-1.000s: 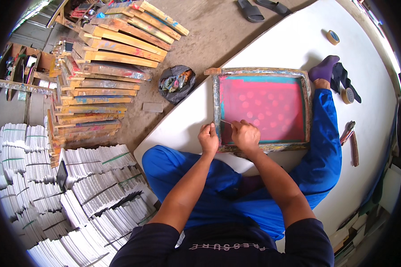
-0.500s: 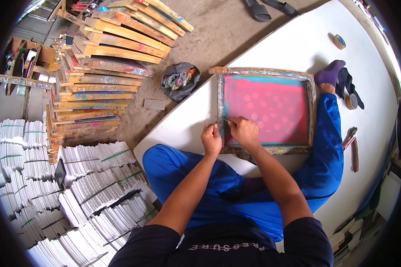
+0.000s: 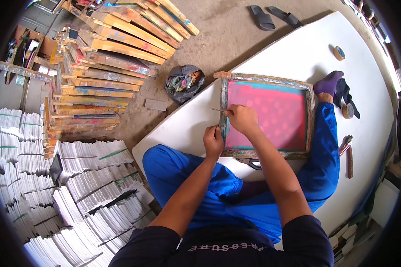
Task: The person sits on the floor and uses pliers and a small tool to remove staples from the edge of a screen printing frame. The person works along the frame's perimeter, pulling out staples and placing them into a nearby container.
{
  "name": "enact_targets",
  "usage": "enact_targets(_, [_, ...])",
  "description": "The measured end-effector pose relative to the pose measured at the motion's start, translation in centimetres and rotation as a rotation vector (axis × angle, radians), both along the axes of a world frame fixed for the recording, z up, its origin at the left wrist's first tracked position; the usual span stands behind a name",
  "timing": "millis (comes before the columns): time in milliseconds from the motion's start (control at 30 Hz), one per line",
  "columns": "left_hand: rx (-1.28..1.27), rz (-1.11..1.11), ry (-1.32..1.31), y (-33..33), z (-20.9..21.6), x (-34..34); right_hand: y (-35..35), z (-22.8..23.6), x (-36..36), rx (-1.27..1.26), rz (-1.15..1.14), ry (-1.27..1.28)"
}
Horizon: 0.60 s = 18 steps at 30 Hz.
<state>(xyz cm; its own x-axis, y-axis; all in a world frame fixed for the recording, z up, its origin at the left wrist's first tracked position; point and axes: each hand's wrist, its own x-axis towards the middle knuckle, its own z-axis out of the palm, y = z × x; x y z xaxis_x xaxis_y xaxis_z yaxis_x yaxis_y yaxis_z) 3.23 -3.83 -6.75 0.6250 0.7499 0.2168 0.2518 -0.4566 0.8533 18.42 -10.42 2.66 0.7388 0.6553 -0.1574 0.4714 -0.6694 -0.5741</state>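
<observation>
A screen printing frame (image 3: 272, 77) with worn, paint-stained wooden bars lies tilted across my lap and the white tabletop. Its mesh (image 3: 272, 118) is pink with paler round spots and teal along the edges. My left hand (image 3: 214, 141) is closed round the lower part of the frame's left bar. Above it, my right hand (image 3: 243, 119) grips a thin, slender tool (image 3: 217, 109), whose tip sticks out leftward over that bar. The tool's handle is hidden in my fist, so its exact kind cannot be made out.
Tape rolls (image 3: 339, 53) (image 3: 348, 111), black cloth (image 3: 342, 92) and a wooden-handled tool (image 3: 349, 158) lie on the white table (image 3: 298, 53). Beyond its left edge are a black rubbish bag (image 3: 185, 84), stacked wooden frames (image 3: 107, 80) and bundled white paper (image 3: 93, 178). Slippers (image 3: 263, 18) lie at the back.
My right hand has moved up along the frame's left bar, away from my left hand, with the thin tool. The left hand keeps its grip; the whole view has shifted slightly.
</observation>
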Motion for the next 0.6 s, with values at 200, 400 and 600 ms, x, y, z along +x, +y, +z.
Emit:
enact_targets(200, [0.081,0.012,0.009,-0.2,1.7,0.6,-5.3,-1.0,-2.8,0.087,-0.276,0.143])
enact_targets(400, [0.445,-0.067,0.535,0.6,4.2,2.9,-8.5,-3.5,-6.4,0.067,-0.470,-0.060])
enact_targets(600, [0.382,-0.265,0.812,2.2,4.9,5.5,-10.8,-6.5,-7.8,0.078,-0.416,-0.391])
